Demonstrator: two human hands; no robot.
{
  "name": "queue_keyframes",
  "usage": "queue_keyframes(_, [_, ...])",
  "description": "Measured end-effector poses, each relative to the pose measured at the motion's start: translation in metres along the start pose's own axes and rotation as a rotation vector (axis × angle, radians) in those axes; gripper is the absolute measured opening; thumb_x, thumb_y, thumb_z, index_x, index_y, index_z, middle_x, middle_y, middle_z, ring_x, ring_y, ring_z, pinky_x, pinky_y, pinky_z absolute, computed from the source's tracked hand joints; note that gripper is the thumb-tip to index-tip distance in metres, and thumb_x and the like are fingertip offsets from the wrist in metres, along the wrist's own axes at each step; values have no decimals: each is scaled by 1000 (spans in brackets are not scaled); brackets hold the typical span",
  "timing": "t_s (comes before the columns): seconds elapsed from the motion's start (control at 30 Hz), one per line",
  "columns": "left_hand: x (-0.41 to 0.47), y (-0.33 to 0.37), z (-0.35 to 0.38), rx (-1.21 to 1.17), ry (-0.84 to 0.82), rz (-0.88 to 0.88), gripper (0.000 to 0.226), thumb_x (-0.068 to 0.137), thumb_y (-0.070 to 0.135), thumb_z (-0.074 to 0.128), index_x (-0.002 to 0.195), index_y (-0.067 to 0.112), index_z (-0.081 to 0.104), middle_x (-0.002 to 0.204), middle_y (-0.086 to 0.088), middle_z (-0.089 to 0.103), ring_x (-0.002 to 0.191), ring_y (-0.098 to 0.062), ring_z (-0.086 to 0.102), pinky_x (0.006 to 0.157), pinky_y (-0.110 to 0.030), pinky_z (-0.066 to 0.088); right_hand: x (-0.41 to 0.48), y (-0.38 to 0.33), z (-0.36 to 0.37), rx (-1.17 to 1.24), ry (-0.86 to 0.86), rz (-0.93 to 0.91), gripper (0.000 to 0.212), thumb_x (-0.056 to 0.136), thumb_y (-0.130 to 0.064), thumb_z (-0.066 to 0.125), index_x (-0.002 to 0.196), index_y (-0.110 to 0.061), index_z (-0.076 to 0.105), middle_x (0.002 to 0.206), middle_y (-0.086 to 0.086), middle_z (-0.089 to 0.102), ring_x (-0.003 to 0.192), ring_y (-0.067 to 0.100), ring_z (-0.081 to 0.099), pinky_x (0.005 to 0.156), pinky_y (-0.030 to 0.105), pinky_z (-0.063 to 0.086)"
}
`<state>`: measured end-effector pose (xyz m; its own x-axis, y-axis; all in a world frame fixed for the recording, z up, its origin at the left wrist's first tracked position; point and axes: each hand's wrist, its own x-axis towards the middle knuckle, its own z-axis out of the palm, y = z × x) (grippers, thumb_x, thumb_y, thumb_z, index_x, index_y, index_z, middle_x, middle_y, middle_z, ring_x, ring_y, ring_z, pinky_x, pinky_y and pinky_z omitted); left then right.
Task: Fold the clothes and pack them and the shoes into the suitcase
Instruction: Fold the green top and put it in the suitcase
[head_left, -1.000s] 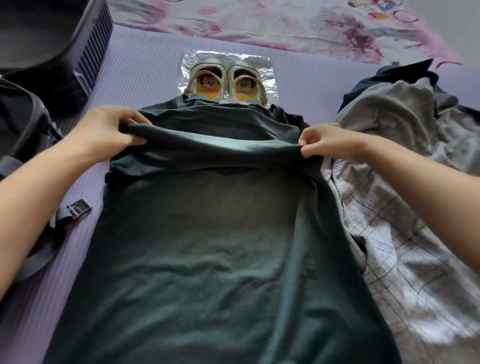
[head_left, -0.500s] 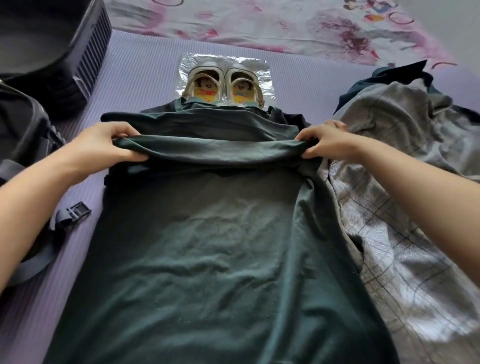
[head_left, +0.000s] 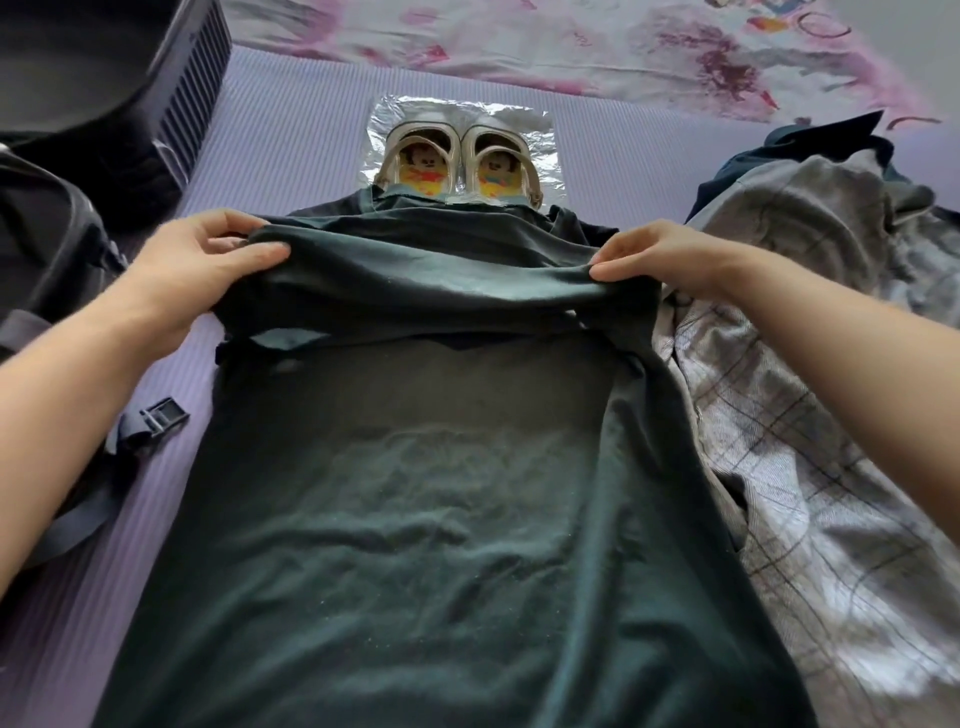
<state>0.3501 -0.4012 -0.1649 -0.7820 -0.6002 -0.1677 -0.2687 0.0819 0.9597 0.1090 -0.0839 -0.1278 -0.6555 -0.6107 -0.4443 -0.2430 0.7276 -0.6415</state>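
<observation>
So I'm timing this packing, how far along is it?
Early. Nothing looks packed. In hand: left hand and right hand pinch the dark green garment mid-fold. Left: the checked clothes pile, the shoes, loading the suitcase.

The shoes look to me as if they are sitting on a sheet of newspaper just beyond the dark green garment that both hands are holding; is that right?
Not quite: the shoes sit on a shiny silver foil sheet, not newspaper. The rest holds. In the head view they lie just beyond the dark green garment, which the left hand and right hand both grip.
</observation>
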Motion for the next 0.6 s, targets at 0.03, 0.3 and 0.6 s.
queue_keyframes(0.03, [1, -1, -1, 13, 37, 10, 13, 86, 14, 66, 82, 25, 59, 63, 17, 68, 58, 5, 62, 63, -11, 50, 0, 0, 0, 37, 1, -6, 12, 85, -23, 67, 95, -17, 67, 99, 4, 64, 94, 17, 59, 80, 23, 46])
queue_keyframes(0.3, [19, -7, 5, 223, 218, 121, 21, 77, 17, 76, 77, 27, 57, 84, 1, 64, 69, -4, 62, 72, -20, 50, 13, -3, -3, 144, 283, -44, 17, 81, -15, 71, 73, -23, 59, 76, -6, 57, 79, 10, 53, 75, 21, 41])
queue_keyframes(0.6, [26, -13, 36, 754, 533, 348, 38, 80, 17, 65, 115, 13, 52, 125, -17, 45, 118, -35, 39, 101, -33, 28, 20, 0, 27, -411, 928, -105, 31, 83, -34, 68, 109, -19, 59, 121, 5, 49, 120, 24, 38, 94, 29, 22])
